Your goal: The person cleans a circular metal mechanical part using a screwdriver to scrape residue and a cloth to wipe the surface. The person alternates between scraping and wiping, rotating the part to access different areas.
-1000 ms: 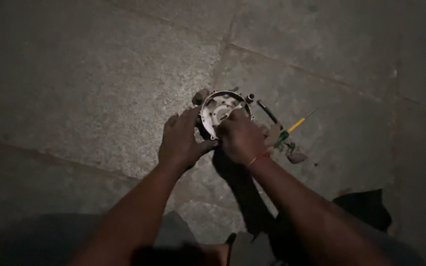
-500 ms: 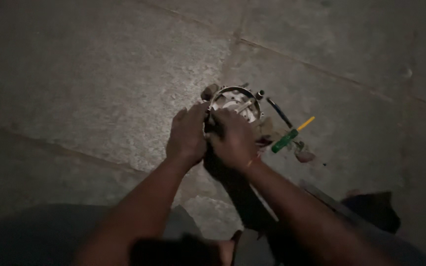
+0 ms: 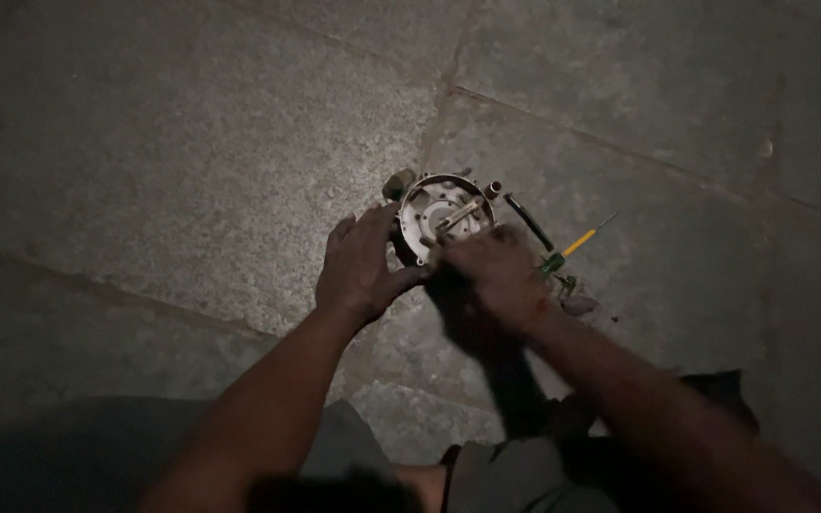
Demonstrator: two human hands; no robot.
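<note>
My left hand [image 3: 365, 266] is spread against the near left side of the round metal housing [image 3: 444, 214], fingers fanned along its rim and the thumb hooked under its lower edge, steadying it. The housing lies on the stone floor [image 3: 173, 161], just beside the joint where two slabs meet, open face up; inside I see a pale plate and a short bar across it, though the dim light hides finer detail.

My right hand [image 3: 496, 271] is at the housing's near right edge and is smeared by motion. Its fingers look curled together over the rim, but I cannot tell whether they are pinching something or only pressing there; whatever lies under them is covered.

A small dark lump [image 3: 397, 182] sits at the housing's far left edge, too dark to identify. A short tube-like stub [image 3: 493, 189] sticks up at the far right, and a thin dark rod [image 3: 529, 221] slants away from it along the floor. Just right of my right hand lies a screwdriver with a yellow shaft [image 3: 582, 240], its green handle partly hidden behind my knuckles, with a small greyish piece [image 3: 580, 305] near it.

My forearms run off the lower edge, where my lap is in deep shadow.
</note>
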